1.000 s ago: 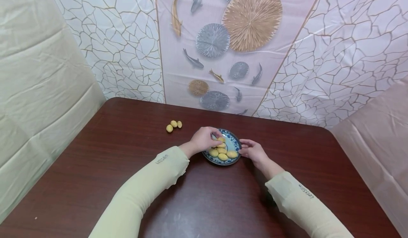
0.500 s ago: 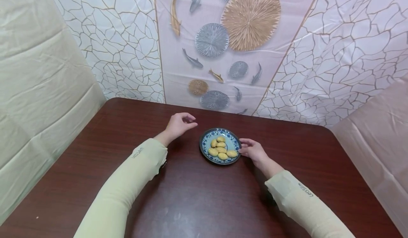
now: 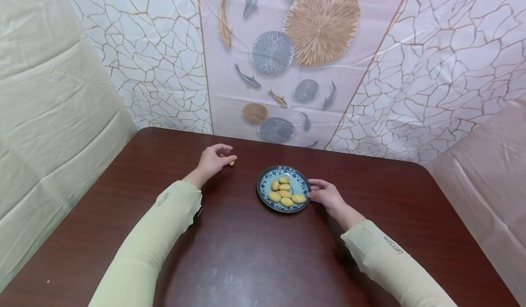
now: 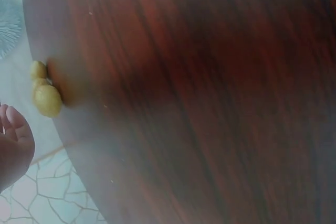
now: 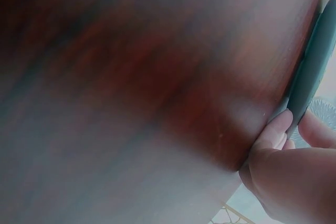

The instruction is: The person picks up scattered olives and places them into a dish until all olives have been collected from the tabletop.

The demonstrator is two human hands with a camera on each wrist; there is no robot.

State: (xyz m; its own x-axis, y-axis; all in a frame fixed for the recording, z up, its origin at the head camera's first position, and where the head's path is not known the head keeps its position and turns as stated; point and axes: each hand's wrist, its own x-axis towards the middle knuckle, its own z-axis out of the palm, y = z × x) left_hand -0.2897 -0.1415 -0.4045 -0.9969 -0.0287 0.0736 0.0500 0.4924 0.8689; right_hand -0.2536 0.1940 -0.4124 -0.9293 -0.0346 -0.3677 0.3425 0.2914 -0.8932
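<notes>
My left hand (image 3: 212,161) hovers over a small group of yellow, egg-shaped pieces, one yellow piece (image 3: 232,163) showing just past the thumb. In the left wrist view those yellow pieces (image 4: 48,100) sit together on the table, apart from the visible fingers (image 4: 20,124). A blue-and-white patterned plate (image 3: 265,196) with a dark rim holds several like yellow pieces (image 3: 284,193). My right hand (image 3: 330,198) is at the plate's right side. The right wrist view shows its thumb and fingers on either side of the plate's edge (image 5: 310,69), pinching it.
A dark reddish-brown table (image 3: 255,256) with rounded far corners carries everything. Behind it hangs a patterned cloth (image 3: 164,55) with fish and discs; pale cloths (image 3: 49,115) hang at the sides.
My left hand has left the plate and moved left to the loose yellow pieces. Another yellow piece now shows at the plate's left part. The right hand stays at the plate's edge.
</notes>
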